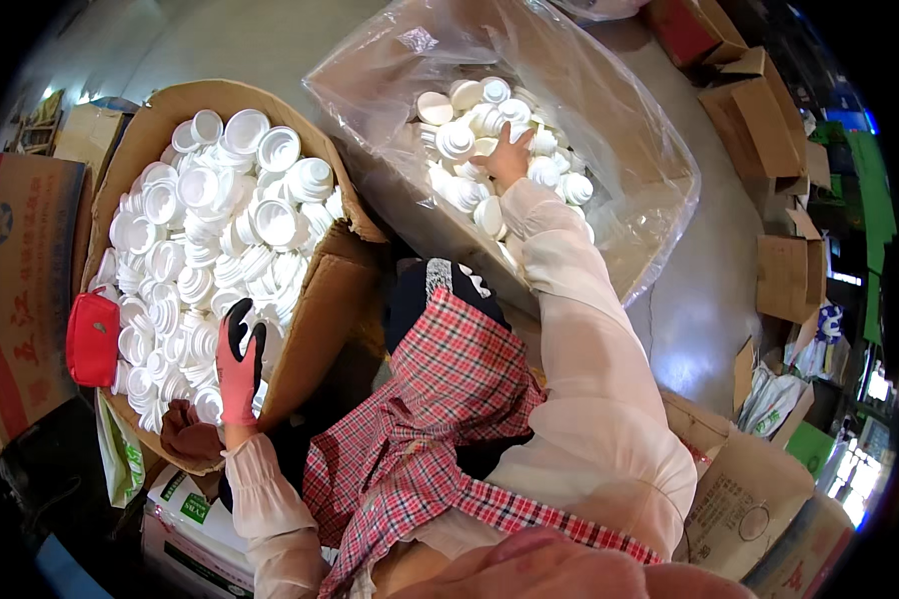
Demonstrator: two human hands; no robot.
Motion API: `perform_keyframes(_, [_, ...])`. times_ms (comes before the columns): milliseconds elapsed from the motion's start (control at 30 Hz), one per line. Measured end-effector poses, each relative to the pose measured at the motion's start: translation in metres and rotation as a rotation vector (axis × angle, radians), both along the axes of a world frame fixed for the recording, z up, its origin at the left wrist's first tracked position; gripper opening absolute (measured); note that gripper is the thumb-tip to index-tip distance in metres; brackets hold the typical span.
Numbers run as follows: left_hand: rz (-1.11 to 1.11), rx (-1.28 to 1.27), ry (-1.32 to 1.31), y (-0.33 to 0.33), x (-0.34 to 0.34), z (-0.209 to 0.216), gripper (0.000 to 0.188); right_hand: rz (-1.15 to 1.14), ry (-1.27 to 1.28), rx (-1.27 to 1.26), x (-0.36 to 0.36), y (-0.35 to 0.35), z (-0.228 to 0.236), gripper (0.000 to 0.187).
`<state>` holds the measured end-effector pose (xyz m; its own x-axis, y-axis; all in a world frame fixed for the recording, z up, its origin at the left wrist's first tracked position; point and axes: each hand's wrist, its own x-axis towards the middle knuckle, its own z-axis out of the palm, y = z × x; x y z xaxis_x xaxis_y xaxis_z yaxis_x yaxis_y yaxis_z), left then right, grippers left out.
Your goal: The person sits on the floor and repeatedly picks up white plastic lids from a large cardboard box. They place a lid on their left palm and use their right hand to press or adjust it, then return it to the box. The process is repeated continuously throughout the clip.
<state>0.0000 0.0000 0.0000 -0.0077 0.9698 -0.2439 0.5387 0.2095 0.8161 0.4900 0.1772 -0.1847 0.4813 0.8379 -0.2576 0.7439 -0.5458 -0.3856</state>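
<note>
My left hand [238, 367], in a pink glove with black fingertips, rests at the near right side of a cardboard box [320, 329] heaped with white plastic lids [198, 235]. Its fingers and thumb are apart, and I see nothing held between them. My bare right hand [510, 158] reaches into a second box lined with clear plastic film [609, 140]. There it lies over a pile of white ribbed lids [464, 190], fingers spread and touching them. Some lids show their hollow insides, others their flat tops.
A red pouch [93, 339] hangs on the left box's edge, and a brown cloth [190, 431] lies at its near corner. Cardboard cartons [759, 115] stand along the right. A large printed carton [25, 290] is at far left, a white package [198, 519] below.
</note>
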Motion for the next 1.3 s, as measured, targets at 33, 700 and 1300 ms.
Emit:
perform_keyframes(33, [0.011,-0.008,0.009,-0.006,-0.003,0.005,0.04,0.074,-0.061,0.037,0.0,-0.001,-0.011,0.099])
perform_keyframes(700, [0.945,0.783,0.04,-0.139,-0.153,0.116,0.031,0.759,-0.03,0.19,-0.025,-0.023,0.146,0.043])
perform_keyframes(1300, [0.678,-0.318,0.524,-0.243,-0.364,-0.236,0.078,1.866,0.291,0.15,-0.472,-0.229,0.207,0.072])
